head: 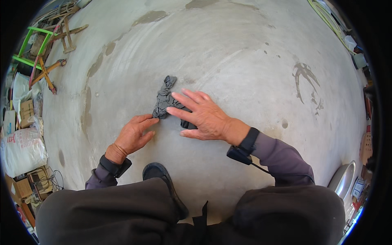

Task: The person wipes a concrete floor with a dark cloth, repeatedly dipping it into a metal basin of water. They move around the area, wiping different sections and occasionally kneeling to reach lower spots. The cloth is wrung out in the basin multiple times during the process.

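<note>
A crumpled dark grey cloth (163,99) lies bunched on the concrete floor in front of me. Its narrow twisted end points away from me, and a smoother, darker part shows at its near right. My left hand (134,133) is at the near left edge of the cloth, with its fingertips touching or almost touching it. Over the cloth's right side is my right hand (205,118), fingers spread, hiding part of it. Whether those fingers press on the fabric I cannot tell. Neither hand grips anything.
Bare concrete floor (226,70) with damp stains surrounds the cloth. Along the left stand a green metal frame (36,46), a wooden trestle piece (46,73), a filled white sack (26,150) and cardboard boxes. A metal basin (343,177) and a coiled hose (329,23) are at the right.
</note>
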